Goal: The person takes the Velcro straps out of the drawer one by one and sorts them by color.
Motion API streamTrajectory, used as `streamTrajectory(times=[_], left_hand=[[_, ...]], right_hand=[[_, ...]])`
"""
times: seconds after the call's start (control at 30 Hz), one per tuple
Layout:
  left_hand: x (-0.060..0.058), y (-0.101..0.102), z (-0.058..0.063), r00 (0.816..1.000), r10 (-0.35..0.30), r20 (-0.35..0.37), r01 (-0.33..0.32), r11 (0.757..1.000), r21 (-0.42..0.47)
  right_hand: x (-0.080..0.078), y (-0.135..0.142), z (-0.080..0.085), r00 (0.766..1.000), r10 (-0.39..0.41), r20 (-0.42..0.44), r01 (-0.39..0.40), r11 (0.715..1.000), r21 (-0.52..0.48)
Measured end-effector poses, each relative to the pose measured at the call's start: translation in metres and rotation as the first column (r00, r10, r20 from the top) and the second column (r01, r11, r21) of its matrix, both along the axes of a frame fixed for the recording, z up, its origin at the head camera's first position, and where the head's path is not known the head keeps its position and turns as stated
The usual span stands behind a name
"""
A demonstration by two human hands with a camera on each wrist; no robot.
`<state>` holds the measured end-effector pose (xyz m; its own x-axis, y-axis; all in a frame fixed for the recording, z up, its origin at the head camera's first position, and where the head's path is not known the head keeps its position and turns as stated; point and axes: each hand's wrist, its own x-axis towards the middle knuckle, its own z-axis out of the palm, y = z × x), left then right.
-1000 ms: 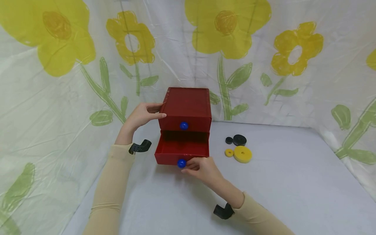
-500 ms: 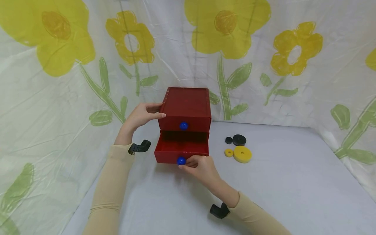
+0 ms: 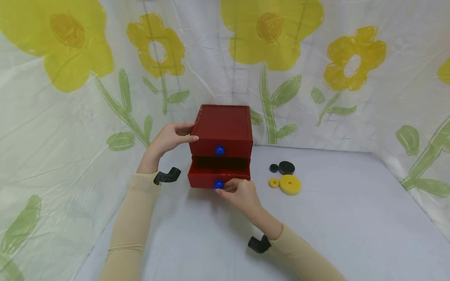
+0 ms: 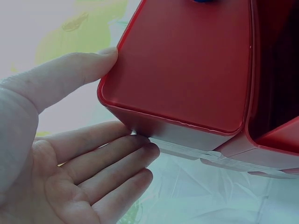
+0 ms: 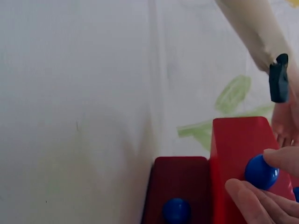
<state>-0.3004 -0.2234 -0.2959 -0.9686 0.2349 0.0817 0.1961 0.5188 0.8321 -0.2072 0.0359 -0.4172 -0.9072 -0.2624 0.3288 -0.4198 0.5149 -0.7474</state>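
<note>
A red cabinet (image 3: 225,123) with blue knobs stands at the table's back, seen from above in the head view. My right hand (image 3: 242,197) pinches the blue knob (image 5: 261,171) of the pulled-out middle drawer (image 3: 202,180) between thumb and fingers. Set back beside it in the right wrist view is the closed bottom drawer (image 5: 180,179), which the pulled-out one hides from the head camera. On the cabinet's left side rests my left hand (image 3: 170,136); its thumb touches the front edge of the top drawer (image 4: 182,65) and its fingers stretch out straight along the side.
Right of the cabinet lie a large black disc (image 3: 286,168), a small black disc (image 3: 274,168), a large yellow disc (image 3: 290,185) and a small yellow ring (image 3: 274,185). A flower-painted white sheet (image 3: 207,47) hangs behind the white table (image 3: 351,218).
The middle drawer has slid partway back into the cabinet, with my right hand moving forward on its knob. My left hand has stayed in place.
</note>
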Motion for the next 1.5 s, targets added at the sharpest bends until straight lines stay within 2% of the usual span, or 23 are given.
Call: streamTrajectory(times=[0.8, 1.23, 1.5], left_hand=[[-0.003, 0.0, 0.0, 1.0, 0.001, 0.013, -0.001, 1.0, -0.013], [-0.003, -0.002, -0.002, 1.0, 0.007, -0.004, -0.007, 1.0, -0.017], [-0.003, -0.002, -0.001, 1.0, 0.005, -0.003, -0.005, 1.0, -0.016]], right_hand=[[-0.038, -0.007, 0.003, 0.996, -0.083, -0.046, 0.083, 0.997, 0.006], [-0.052, -0.011, 0.003, 0.992, -0.125, -0.01, 0.125, 0.992, -0.01], [-0.058, -0.01, 0.003, 0.99, -0.13, 0.054, 0.132, 0.99, -0.039]])
